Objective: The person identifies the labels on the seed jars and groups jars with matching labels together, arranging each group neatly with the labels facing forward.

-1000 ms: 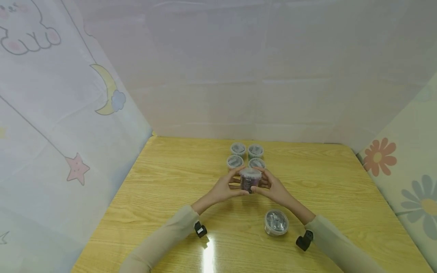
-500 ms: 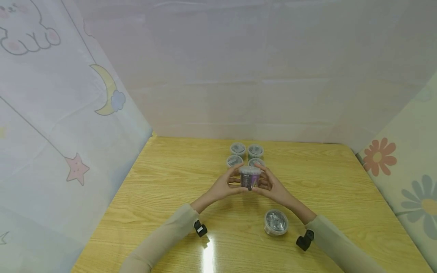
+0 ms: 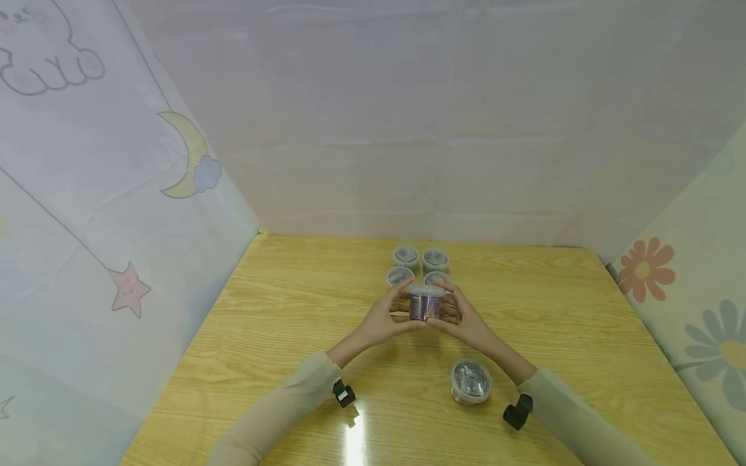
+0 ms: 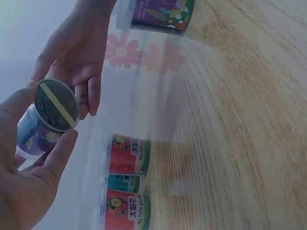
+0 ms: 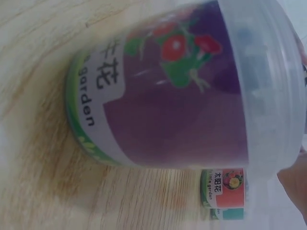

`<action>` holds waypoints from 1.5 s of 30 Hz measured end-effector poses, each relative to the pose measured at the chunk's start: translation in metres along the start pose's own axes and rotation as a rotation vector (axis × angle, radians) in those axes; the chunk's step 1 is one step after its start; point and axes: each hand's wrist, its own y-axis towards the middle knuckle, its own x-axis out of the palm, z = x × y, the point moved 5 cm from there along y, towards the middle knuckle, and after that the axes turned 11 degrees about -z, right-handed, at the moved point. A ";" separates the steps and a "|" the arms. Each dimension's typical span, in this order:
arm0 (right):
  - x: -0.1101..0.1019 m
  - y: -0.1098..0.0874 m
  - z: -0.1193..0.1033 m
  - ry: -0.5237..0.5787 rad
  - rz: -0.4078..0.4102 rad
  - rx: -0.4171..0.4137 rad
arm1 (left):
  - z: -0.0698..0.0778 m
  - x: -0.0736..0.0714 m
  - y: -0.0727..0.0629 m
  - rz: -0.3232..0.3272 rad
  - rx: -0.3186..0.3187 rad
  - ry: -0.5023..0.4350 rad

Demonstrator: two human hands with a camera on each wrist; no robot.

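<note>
Between both hands, above the wooden table, is a small round plastic tub [image 3: 425,305] with a clear lid and a purple flower label. My left hand [image 3: 377,320] grips its left side with thumb below and fingers near the lid. On the other side my right hand [image 3: 471,323] holds it the same way, the thumbs almost meeting at the lower front. In the left wrist view the held tub [image 4: 33,136] turns its dark round base toward the camera, crossed by a pale yellow strip. The right wrist view shows only part of the right hand [image 5: 295,187].
Several similar lidded tubs [image 3: 405,256] stand grouped behind the hands, with red and teal labels in the wrist views. A purple-labelled tub [image 3: 471,382] stands nearer, beside the right forearm. Printed cloth walls [image 3: 373,162] border the wooden table [image 3: 280,291].
The held tub has turned and risen slightly, so more of its printed purple side faces the head camera. Both hands keep their hold in nearly the same place. The other tubs have stayed put.
</note>
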 end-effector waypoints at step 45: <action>0.000 0.000 -0.006 0.091 -0.043 -0.095 | 0.005 -0.004 -0.002 -0.031 0.017 -0.127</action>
